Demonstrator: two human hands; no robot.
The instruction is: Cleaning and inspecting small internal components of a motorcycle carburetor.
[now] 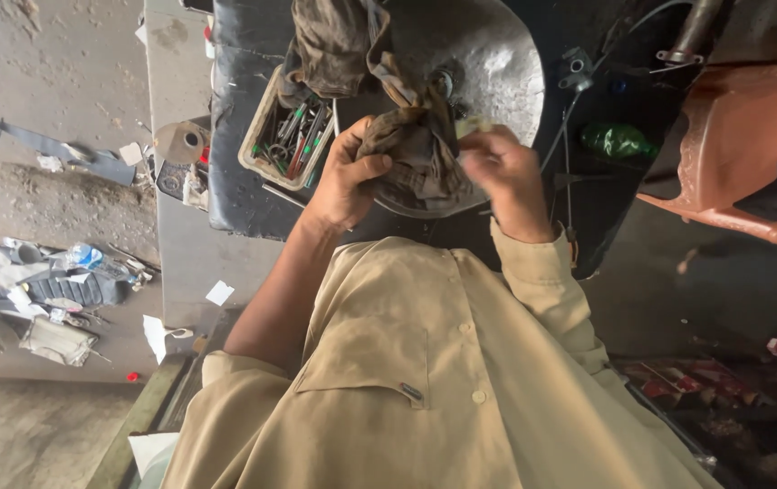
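Observation:
My left hand (345, 174) is closed around a dirty brown rag (416, 145), whose loose end trails up and away to a bunched heap (334, 41). My right hand (508, 177) is right next to the rag, blurred, its fingers pinched on a small pale piece (472, 126) that I cannot identify. Both hands hover over a round grey metal bowl (488, 54) resting on a black surface. My beige shirt fills the lower part of the view.
A shallow tray of hand tools (287, 136) sits left of the bowl on a black cushion (235, 172). A green bottle (615, 140) and cables lie to the right, beside a reddish plastic chair (742, 154). Scraps and litter (53, 290) cover the concrete floor at left.

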